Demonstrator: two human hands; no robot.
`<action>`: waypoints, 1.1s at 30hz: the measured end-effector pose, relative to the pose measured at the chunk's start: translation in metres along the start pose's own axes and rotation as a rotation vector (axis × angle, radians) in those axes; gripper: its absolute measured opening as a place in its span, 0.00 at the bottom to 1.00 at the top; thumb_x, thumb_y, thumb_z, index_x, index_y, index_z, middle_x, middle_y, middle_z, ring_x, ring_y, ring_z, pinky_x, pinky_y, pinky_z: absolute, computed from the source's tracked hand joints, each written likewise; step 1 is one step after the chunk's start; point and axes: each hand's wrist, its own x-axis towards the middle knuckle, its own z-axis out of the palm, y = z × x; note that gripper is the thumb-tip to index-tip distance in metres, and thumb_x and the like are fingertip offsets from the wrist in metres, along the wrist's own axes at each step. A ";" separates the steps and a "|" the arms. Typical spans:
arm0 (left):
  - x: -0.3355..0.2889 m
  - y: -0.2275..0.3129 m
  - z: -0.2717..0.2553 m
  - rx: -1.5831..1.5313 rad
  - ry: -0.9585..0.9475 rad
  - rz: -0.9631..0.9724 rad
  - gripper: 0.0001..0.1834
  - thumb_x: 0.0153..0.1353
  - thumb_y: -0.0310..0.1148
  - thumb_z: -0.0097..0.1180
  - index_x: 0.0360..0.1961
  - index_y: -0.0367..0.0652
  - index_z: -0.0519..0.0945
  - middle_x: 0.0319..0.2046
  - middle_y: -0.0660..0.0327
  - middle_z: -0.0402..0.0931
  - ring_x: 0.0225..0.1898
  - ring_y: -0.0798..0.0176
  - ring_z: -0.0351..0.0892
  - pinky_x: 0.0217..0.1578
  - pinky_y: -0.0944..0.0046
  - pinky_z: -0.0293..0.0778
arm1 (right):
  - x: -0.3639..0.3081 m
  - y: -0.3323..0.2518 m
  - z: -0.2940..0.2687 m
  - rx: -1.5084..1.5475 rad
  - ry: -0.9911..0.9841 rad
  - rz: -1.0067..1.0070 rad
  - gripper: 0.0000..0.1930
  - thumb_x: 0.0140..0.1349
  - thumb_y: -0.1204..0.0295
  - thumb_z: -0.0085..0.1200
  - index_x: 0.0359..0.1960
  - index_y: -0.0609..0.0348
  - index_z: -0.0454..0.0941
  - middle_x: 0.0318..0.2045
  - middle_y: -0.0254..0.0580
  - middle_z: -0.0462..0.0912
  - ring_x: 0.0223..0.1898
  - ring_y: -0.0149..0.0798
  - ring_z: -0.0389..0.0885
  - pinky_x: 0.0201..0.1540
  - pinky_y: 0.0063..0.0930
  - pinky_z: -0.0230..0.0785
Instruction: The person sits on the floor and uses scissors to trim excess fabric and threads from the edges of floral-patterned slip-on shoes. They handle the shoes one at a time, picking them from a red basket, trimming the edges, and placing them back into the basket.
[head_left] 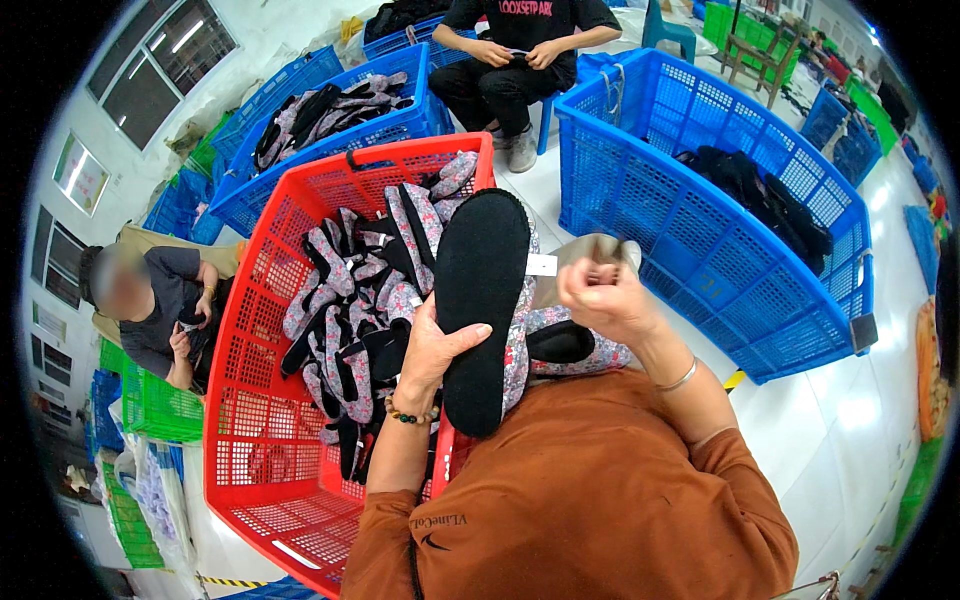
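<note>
Though floral-sided, a black-soled slipper (487,285)

A narrow gap is left between the shoe (484,300) gripped by the left hand (432,350) and the right hand (608,297), crossed in part by a white tag (541,265). Nearer the body, passage is blocked by a second shoe (562,343) and the shirt (600,480). Left of the grip, room is taken up by piled shoes (350,290), walled in by the red crate (258,420). Beyond the grip, a strip of floor (541,207) is left open, bounded on the right by the blue crate (690,240).
</note>
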 end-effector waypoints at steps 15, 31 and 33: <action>-0.009 -0.001 0.001 0.053 -0.124 -0.045 0.36 0.41 0.25 0.69 0.54 0.34 0.69 0.49 0.57 0.74 0.49 0.65 0.74 0.53 0.64 0.67 | 0.015 0.017 -0.020 -0.535 0.367 -0.220 0.09 0.58 0.72 0.58 0.35 0.66 0.78 0.29 0.31 0.79 0.32 0.21 0.73 0.35 0.16 0.66; -0.009 -0.016 -0.006 -0.103 -0.188 -0.131 0.37 0.39 0.22 0.69 0.55 0.33 0.69 0.48 0.57 0.75 0.47 0.63 0.75 0.51 0.65 0.70 | 0.000 0.012 -0.027 -0.416 0.012 -0.331 0.08 0.60 0.71 0.53 0.33 0.65 0.75 0.23 0.28 0.71 0.15 0.18 0.56 0.18 0.12 0.45; -0.008 -0.018 -0.007 -0.123 -0.188 -0.127 0.37 0.39 0.22 0.69 0.55 0.33 0.69 0.48 0.57 0.75 0.47 0.63 0.75 0.51 0.65 0.70 | -0.005 0.008 -0.022 -0.369 0.215 -0.333 0.11 0.64 0.66 0.50 0.34 0.64 0.75 0.24 0.29 0.71 0.20 0.19 0.62 0.24 0.12 0.53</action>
